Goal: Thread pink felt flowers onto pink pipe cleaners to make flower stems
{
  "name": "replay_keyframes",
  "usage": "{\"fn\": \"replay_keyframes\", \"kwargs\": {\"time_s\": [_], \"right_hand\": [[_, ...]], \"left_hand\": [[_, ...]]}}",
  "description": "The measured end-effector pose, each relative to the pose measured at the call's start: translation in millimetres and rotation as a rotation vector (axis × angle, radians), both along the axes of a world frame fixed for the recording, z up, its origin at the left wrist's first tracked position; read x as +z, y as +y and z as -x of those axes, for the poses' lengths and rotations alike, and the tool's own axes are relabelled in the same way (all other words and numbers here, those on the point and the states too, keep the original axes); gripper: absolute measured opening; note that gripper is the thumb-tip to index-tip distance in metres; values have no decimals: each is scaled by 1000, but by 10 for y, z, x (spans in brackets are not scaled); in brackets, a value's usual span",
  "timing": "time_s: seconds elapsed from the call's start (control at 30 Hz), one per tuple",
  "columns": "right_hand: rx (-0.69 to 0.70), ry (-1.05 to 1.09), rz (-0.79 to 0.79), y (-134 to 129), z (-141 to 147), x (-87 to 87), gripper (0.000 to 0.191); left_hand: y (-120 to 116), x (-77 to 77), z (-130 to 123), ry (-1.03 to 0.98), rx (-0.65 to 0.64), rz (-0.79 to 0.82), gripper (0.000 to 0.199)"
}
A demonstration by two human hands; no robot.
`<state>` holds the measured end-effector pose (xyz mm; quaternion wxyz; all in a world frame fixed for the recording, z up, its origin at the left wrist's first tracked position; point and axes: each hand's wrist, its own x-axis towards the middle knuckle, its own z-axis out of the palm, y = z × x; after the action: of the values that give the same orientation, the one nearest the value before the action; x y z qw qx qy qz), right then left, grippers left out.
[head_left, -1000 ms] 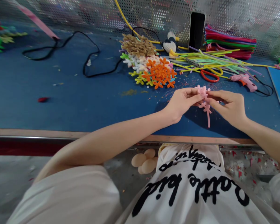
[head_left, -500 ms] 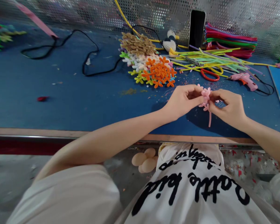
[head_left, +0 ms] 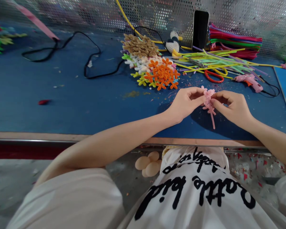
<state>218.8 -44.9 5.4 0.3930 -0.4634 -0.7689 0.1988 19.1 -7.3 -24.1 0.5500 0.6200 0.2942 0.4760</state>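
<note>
Between both hands is a pink pipe-cleaner flower piece point(head_left: 209, 99), with several small looped petals and one straight stem end hanging down toward me. My left hand point(head_left: 187, 103) pinches it from the left between thumb and fingers. From the other side, my right hand point(head_left: 233, 106) closes thumb and fingertips on its right edge. The piece is held just above the blue table point(head_left: 105, 108), near its front edge. Beyond my left hand lies a heap of finished pipe-cleaner flowers, with orange flowers point(head_left: 163, 73) in front and brown flowers point(head_left: 140, 45) at the back.
Loose yellow, green and purple pipe cleaners point(head_left: 238, 60) lie behind my hands, with red-handled scissors point(head_left: 214, 77) among them. A pink glue gun point(head_left: 249, 82) rests at right. A phone point(head_left: 200, 31) leans on the perforated metal screen beside bundled pipe cleaners point(head_left: 235, 43). A black cord point(head_left: 102, 76) winds across the left.
My right hand has shifted slightly left, closer to my left hand. The pink piece has turned a little, and its hanging stem now slants instead of hanging nearly straight.
</note>
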Motion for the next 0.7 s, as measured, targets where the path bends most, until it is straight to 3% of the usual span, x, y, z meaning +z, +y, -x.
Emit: {"fn": "replay_keyframes", "kwargs": {"time_s": [0.13, 0.33, 0.47, 0.57, 0.7], "right_hand": [[-57, 42, -58, -9, -6, 47, 15], [-41, 88, 1, 14, 14, 45, 14], [-7, 162, 82, 43, 8, 38, 17], [-39, 248, 153, 35, 6, 62, 24], [-20, 167, 336, -2, 33, 104, 36]], "left_hand": [[-43, 44, 7, 58, 0, -5, 34], [-115, 107, -4, 121, -119, -9, 17], [-97, 98, -12, 92, -153, -2, 18], [-86, 81, -13, 48, -87, 37, 25], [-81, 57, -15, -15, 10, 69, 42]]}}
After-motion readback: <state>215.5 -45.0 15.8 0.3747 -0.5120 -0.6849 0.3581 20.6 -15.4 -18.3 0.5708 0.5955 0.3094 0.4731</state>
